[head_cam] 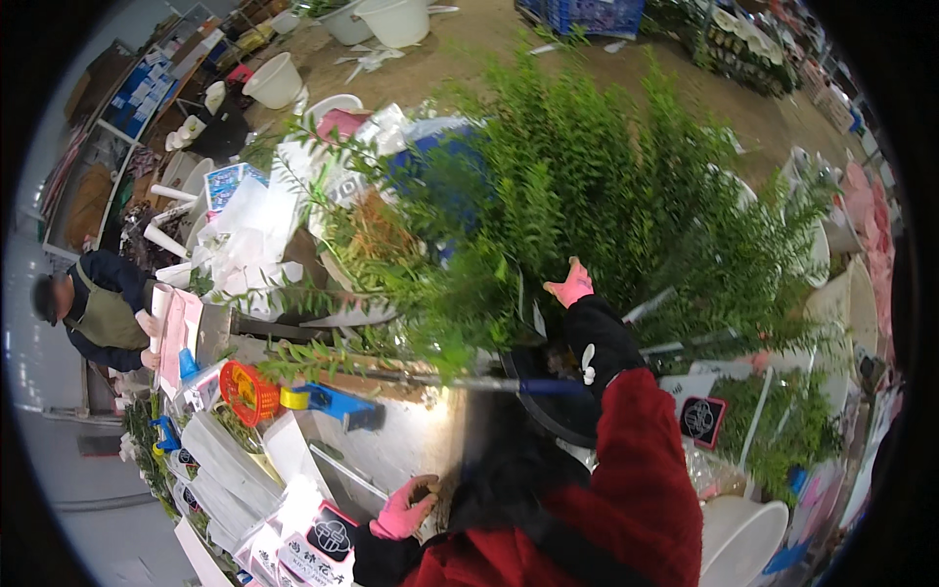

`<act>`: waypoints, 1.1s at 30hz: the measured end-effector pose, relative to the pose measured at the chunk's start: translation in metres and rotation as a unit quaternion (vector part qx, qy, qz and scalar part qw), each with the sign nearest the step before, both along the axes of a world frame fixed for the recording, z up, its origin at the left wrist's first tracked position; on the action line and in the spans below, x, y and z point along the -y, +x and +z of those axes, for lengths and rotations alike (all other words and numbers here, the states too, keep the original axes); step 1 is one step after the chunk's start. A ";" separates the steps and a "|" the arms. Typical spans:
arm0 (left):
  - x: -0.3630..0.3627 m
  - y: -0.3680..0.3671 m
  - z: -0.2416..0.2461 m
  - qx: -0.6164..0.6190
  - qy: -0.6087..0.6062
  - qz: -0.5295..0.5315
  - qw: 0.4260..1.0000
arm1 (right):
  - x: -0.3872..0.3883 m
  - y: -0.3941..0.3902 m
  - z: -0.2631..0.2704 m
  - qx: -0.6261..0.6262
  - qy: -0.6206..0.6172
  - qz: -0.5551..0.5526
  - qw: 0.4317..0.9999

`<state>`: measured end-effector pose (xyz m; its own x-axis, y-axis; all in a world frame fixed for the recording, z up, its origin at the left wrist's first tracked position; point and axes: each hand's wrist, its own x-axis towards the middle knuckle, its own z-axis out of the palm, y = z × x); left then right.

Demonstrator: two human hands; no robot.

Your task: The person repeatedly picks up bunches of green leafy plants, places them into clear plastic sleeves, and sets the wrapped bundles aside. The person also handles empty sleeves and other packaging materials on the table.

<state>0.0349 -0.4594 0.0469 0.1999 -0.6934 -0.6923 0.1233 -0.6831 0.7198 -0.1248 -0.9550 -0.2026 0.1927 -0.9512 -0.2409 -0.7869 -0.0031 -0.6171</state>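
My right hand (571, 285), in a pink glove, reaches into a tall mass of leafy green branches (587, 161). Its thumb and a finger are spread apart, and no stem shows between them. My left hand (406, 506), also gloved in pink, is beside the front edge of the worktable (411, 425). Its fingers curve with a gap to the thumb, and I see nothing in them. A dark round bucket (543, 418) is below my right forearm. A shaft with a blue handle (557, 387) crosses in front of that arm.
A blue tape dispenser (341, 405) and an orange basket (249, 392) stand on the table. Labelled white paper sleeves (323, 543) lie at the left. Another person (110, 315) handles paper at the far left. White buckets (741, 539) stand at the right; cut greenery (781, 425) lies nearby.
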 end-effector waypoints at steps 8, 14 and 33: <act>0.005 0.000 -0.036 -0.083 -0.052 0.108 0.989 | 0.038 0.125 -0.049 0.071 0.044 -0.086 0.993; 0.043 0.001 -0.065 -0.125 -0.084 0.061 0.987 | 0.026 0.151 -0.053 -0.055 0.139 0.113 0.982; 0.129 -0.041 -0.026 -0.119 -0.188 -0.150 0.963 | 0.009 -0.035 0.502 0.521 -0.204 0.098 0.823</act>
